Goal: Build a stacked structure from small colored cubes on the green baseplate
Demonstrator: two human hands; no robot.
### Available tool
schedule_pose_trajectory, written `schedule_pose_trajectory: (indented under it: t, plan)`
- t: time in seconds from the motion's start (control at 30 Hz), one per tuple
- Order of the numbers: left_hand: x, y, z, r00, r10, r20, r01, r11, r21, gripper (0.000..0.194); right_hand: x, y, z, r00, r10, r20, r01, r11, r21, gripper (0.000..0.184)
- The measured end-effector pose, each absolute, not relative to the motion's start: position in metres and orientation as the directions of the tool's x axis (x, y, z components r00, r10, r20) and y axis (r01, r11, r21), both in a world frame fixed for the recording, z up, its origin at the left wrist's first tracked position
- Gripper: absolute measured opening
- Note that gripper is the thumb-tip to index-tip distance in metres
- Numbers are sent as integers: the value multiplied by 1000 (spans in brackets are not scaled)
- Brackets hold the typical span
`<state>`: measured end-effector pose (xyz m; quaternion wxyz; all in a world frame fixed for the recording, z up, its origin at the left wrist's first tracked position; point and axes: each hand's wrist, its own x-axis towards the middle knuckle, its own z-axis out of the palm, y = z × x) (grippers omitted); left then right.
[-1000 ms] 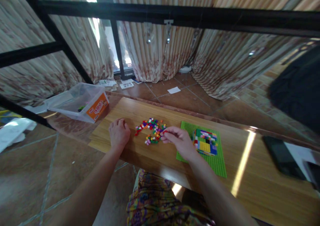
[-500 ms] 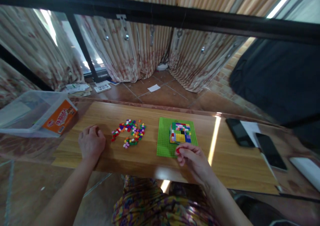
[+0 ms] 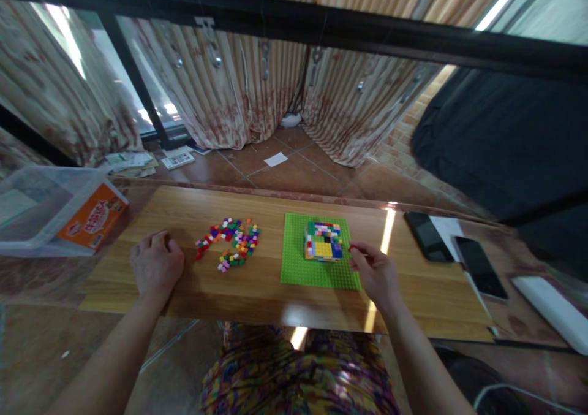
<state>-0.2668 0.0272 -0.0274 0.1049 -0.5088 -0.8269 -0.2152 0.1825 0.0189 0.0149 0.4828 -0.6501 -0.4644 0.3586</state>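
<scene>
Between the thumb and fingers of my right hand is a small red toy brick, partly covered by the fingertips. That hand hovers at the right edge of a green baseplate. A low block build of many colours, with a yellow patch at its front, sits on the plate just left of the hand. Loose coloured bricks lie in a curved heap on the wooden table. Left of the heap, my left hand rests on the tabletop with loosely curled fingers; nothing shows in it.
A clear plastic bin with an orange label stands at the left. Two dark phones, one a black phone, lie at the right by white paper and a white oblong thing. Curtains hang beyond the table.
My right hand has moved with the red brick from the front of the block build to its right side. My left hand stays on the table. The whole view has shifted slightly.
</scene>
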Motion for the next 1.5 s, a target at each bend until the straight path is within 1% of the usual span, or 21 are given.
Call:
schedule_pose_trajectory:
  t: [0.07, 0.13, 0.17, 0.23, 0.33, 0.43, 0.67, 0.83, 1.1, 1.27, 1.37, 1.5]
  plan:
    - [-267, 27, -28, -461, 797, 391, 887, 395, 241, 48, 184, 22, 15, 246, 962, 119, 472, -12, -882, 37]
    - [-266, 27, -27, -464, 793, 395, 885, 397, 242, 48, 184, 24, 17, 136, 958, 251, 664, 100, -741, 33]
    - [-266, 27, -27, -464, 793, 395, 885, 397, 242, 48, 183, 25, 19, 82, 951, 296, 731, 145, -667, 33]
    - [-265, 27, -26, -462, 796, 391, 886, 397, 239, 48, 182, 26, 23, 0, 941, 338, 801, 203, -563, 34]
    - [-264, 27, -25, -462, 800, 383, 886, 400, 234, 49, 179, 27, 25, -67, 934, 350, 822, 250, -511, 34]
    - [-264, 27, -26, -465, 799, 381, 884, 398, 245, 48, 176, 27, 25, -91, 931, 353, 812, 274, -515, 33]
    - [-262, 25, -22, -471, 802, 366, 880, 401, 254, 46, 172, 30, 24, -47, 934, 355, 783, 255, -567, 31]
    - [-260, 25, -20, -477, 794, 377, 877, 405, 259, 44, 171, 30, 23, -52, 935, 350, 786, 255, -563, 33]
    - [-260, 25, -20, -470, 808, 355, 881, 409, 237, 45, 172, 30, 21, -81, 933, 351, 781, 278, -560, 34]
    - [-259, 25, -19, -479, 804, 353, 876, 411, 252, 45, 173, 30, 20, -81, 934, 349, 778, 278, -564, 35]
    - [-258, 25, -18, -478, 801, 362, 877, 409, 252, 45, 172, 29, 21, -67, 941, 332, 763, 263, -591, 34]
    - [-258, 25, -18, -481, 801, 355, 875, 414, 253, 47, 173, 26, 24, -13, 952, 307, 693, 230, -683, 32]
